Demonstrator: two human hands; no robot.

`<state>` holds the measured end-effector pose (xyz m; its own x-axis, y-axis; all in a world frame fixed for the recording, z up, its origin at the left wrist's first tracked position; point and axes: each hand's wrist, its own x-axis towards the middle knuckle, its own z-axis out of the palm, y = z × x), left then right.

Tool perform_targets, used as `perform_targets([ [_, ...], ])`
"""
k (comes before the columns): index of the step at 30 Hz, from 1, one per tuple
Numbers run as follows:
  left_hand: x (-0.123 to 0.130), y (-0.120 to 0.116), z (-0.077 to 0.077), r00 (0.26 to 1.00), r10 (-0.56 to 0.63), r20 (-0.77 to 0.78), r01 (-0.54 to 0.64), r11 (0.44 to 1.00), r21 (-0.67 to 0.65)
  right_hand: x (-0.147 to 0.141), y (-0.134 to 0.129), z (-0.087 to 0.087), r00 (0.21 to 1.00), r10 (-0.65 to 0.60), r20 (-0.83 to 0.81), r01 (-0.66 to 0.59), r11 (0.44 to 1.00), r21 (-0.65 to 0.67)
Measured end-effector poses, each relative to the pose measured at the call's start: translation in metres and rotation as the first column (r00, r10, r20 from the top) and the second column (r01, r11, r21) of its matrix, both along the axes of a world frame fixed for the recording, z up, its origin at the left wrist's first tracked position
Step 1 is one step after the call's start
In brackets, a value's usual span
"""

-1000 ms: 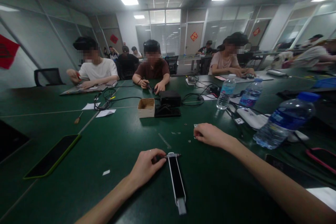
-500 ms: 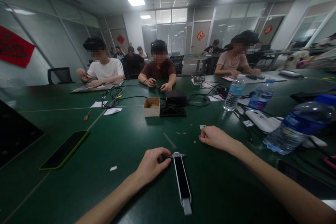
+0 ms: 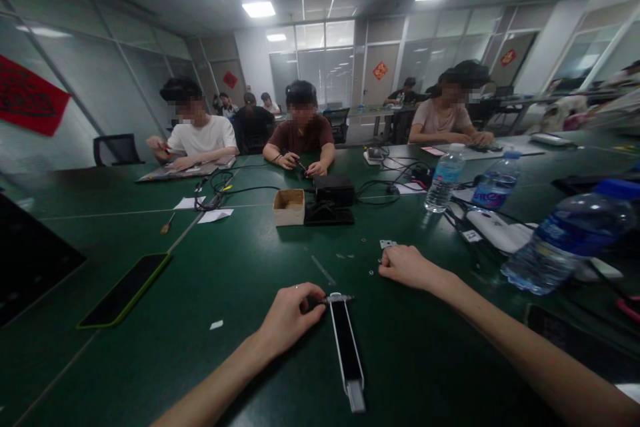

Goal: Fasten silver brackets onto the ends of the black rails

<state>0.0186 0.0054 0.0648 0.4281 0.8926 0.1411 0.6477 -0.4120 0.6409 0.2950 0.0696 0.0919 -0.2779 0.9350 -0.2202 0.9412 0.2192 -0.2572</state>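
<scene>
A long narrow piece with a white frame and black face (image 3: 347, 340) lies on the dark green table. Across its far end runs a thin metal rod (image 3: 343, 298). My left hand (image 3: 290, 313) is closed in a pinch on the rod's left end. Further out to the right, my right hand (image 3: 407, 267) rests on the table with its fingers curled together. What they hold, if anything, is hidden beneath them. Touching or just beyond those fingers is a small white plate with holes (image 3: 387, 244). Small nut-like rings (image 3: 371, 273) lie close by.
An open cardboard box (image 3: 289, 208) stands ahead beside a black device (image 3: 334, 190). Bottles, including a large one (image 3: 570, 237), and cables crowd the right. A green-edged phone (image 3: 125, 290) and a screwdriver (image 3: 167, 223) lie left. Several people sit across the table.
The view has shifted slightly. Both hands stay almost where they were, and slightly more of the white plate shows beyond my right hand.
</scene>
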Motion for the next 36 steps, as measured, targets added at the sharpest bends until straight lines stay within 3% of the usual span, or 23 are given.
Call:
perform_targets([
  [9,0.001,-0.001,0.005,1.000,0.001,-0.026,-0.002,0.999,-0.032,0.001,0.000,0.000,0.979,-0.025,-0.203,0.016,0.999,-0.047],
  [14,0.000,-0.004,0.002,1.000,0.001,0.013,-0.002,0.996,0.093,-0.007,-0.009,0.007,0.958,0.079,-0.274,-0.078,0.997,0.015],
  [17,-0.002,-0.010,-0.004,1.000,-0.025,-0.014,0.028,0.939,0.343,-0.023,-0.025,0.015,0.935,0.171,-0.310,-0.135,0.982,0.134],
  [20,-0.002,-0.014,-0.012,0.994,-0.076,-0.075,0.105,0.805,0.584,-0.044,-0.047,0.022,0.879,0.244,-0.410,-0.205,0.969,0.137],
  [24,-0.002,-0.014,-0.016,0.991,-0.112,-0.070,0.129,0.707,0.695,-0.065,-0.071,0.023,0.775,0.283,-0.565,-0.292,0.953,0.076],
  [32,-0.003,-0.013,-0.011,0.982,-0.180,-0.057,0.165,0.671,0.723,-0.074,-0.075,0.015,0.629,0.161,-0.761,-0.213,0.977,0.031],
  [36,-0.005,-0.016,-0.013,0.981,-0.182,-0.067,0.176,0.691,0.702,-0.078,-0.077,0.011,0.627,0.126,-0.769,-0.206,0.979,-0.007],
])
